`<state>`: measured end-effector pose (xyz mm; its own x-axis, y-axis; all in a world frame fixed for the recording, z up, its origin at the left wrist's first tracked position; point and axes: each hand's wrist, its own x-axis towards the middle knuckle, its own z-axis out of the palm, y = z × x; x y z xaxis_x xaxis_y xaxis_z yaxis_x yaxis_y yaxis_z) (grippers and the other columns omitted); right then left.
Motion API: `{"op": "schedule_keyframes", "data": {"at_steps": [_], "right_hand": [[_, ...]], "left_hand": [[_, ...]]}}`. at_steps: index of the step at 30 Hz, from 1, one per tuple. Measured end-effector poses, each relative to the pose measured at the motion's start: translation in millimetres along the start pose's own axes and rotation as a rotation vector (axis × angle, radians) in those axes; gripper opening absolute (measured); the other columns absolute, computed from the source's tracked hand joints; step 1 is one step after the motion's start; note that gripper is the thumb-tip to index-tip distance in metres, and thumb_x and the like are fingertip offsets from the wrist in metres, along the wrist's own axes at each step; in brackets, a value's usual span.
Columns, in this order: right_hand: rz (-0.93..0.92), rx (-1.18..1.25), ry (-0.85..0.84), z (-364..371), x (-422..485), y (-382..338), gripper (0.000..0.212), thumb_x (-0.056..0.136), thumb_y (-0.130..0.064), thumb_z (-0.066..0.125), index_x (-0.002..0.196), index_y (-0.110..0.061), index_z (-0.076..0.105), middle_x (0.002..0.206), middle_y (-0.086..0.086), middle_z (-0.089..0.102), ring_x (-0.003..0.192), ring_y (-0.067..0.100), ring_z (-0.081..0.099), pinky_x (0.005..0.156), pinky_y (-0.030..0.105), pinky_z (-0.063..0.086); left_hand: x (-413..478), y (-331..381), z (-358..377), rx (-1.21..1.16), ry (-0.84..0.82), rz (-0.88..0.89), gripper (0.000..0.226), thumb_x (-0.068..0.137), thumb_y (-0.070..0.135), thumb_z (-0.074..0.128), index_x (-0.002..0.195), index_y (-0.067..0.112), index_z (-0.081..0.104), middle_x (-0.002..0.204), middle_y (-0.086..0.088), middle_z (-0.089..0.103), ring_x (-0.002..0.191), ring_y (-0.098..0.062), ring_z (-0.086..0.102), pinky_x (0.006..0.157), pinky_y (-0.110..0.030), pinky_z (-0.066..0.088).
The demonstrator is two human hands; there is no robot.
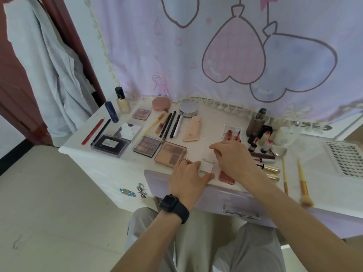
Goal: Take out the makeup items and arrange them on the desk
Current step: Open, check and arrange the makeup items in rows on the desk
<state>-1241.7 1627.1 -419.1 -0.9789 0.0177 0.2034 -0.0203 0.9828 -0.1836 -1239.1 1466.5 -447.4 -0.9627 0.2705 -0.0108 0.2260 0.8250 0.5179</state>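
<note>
clear case (pixel 207 165) sits between the 2 hands. left hand (pixel 189 176) pinches its near corner; right hand (pixel 233 160) curls over the far edge (grip: can't tell).

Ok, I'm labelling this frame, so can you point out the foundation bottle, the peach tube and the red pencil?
foundation bottle (pixel 123 105), head view, on its beige glass body.
peach tube (pixel 192 131), head view, on the middle of the tube.
red pencil (pixel 92 132), head view, halfway along its shaft.
</note>
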Motion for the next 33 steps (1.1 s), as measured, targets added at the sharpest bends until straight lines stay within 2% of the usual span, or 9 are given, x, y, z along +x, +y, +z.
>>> {"op": "schedule_keyframes", "data": {"at_steps": [4,7,12,20,24,27,29,31,33], "right_hand": [[0.040,0.029,-0.016,-4,5,0,0.031,0.103,-0.023,0.049,0.128,-0.022,0.066,0.128,-0.001,0.068,0.115,0.019,0.062,0.099,0.034,0.046],[0.057,0.071,0.001,-11,14,-3,0.030,0.101,-0.026,0.052,0.128,-0.023,0.066,0.122,-0.002,0.070,0.109,0.018,0.064,0.097,0.036,0.049],[0.103,0.147,0.039,-20,54,-16,0.031,0.099,-0.032,0.054,0.128,-0.026,0.062,0.114,-0.005,0.070,0.100,0.016,0.065,0.086,0.030,0.047],[0.323,0.097,-0.314,4,132,-32,0.066,0.095,-0.051,0.048,0.150,-0.019,0.029,0.142,0.014,0.044,0.123,0.037,0.051,0.094,0.042,0.045],[0.414,0.052,-0.408,21,146,-29,0.076,0.091,-0.061,0.049,0.147,-0.013,0.032,0.142,0.015,0.040,0.125,0.038,0.050,0.092,0.041,0.045],[0.448,0.098,-0.371,26,148,-26,0.076,0.086,-0.060,0.058,0.138,-0.010,0.037,0.132,0.013,0.046,0.115,0.033,0.054,0.081,0.036,0.044],[0.462,0.207,-0.311,21,147,-25,0.070,0.084,-0.054,0.067,0.129,-0.010,0.035,0.116,0.010,0.054,0.097,0.027,0.055,0.070,0.032,0.044],[0.470,0.336,-0.221,13,142,-25,0.062,0.084,-0.046,0.072,0.122,-0.014,0.035,0.099,0.003,0.057,0.084,0.022,0.057,0.061,0.032,0.045],[0.485,0.503,-0.064,4,129,-25,0.052,0.086,-0.039,0.074,0.116,-0.019,0.037,0.091,-0.001,0.060,0.077,0.019,0.063,0.061,0.034,0.053]], "left_hand": [[0,-2,-4,0.011,-0.017,0.036,0.057,0.085,0.066,0.062,0.121,0.022,0.065,0.113,0.001,0.056,0.113,-0.019,0.053,0.088,-0.034,0.051],[6,-9,-22,-0.010,0.021,0.080,0.064,0.087,0.067,0.058,0.137,0.027,0.056,0.124,0.003,0.058,0.114,-0.016,0.055,0.091,-0.034,0.051],[42,-29,-65,0.002,0.180,0.125,0.037,0.095,0.047,0.055,0.130,0.035,0.061,0.128,0.008,0.058,0.118,-0.013,0.053,0.091,-0.033,0.052],[120,-69,-67,0.197,-0.002,0.275,0.045,0.103,0.044,0.039,0.144,0.027,0.050,0.152,0.003,0.045,0.138,-0.018,0.039,0.113,-0.034,0.034],[132,-76,-63,0.216,-0.030,0.284,0.044,0.104,0.047,0.034,0.141,0.032,0.052,0.151,0.005,0.045,0.137,-0.017,0.039,0.114,-0.033,0.032],[134,-82,-60,0.198,-0.040,0.273,0.041,0.104,0.048,0.033,0.136,0.033,0.054,0.147,0.006,0.045,0.134,-0.017,0.040,0.110,-0.033,0.034],[135,-84,-61,0.183,-0.038,0.279,0.041,0.104,0.047,0.033,0.136,0.033,0.055,0.147,0.007,0.045,0.135,-0.016,0.039,0.110,-0.032,0.034],[134,-83,-63,0.160,-0.020,0.289,0.040,0.104,0.046,0.035,0.136,0.032,0.055,0.147,0.008,0.045,0.136,-0.014,0.039,0.111,-0.031,0.034],[129,-78,-68,0.067,0.024,0.306,0.039,0.103,0.045,0.040,0.138,0.032,0.053,0.146,0.012,0.046,0.137,-0.010,0.036,0.111,-0.028,0.034]]}}
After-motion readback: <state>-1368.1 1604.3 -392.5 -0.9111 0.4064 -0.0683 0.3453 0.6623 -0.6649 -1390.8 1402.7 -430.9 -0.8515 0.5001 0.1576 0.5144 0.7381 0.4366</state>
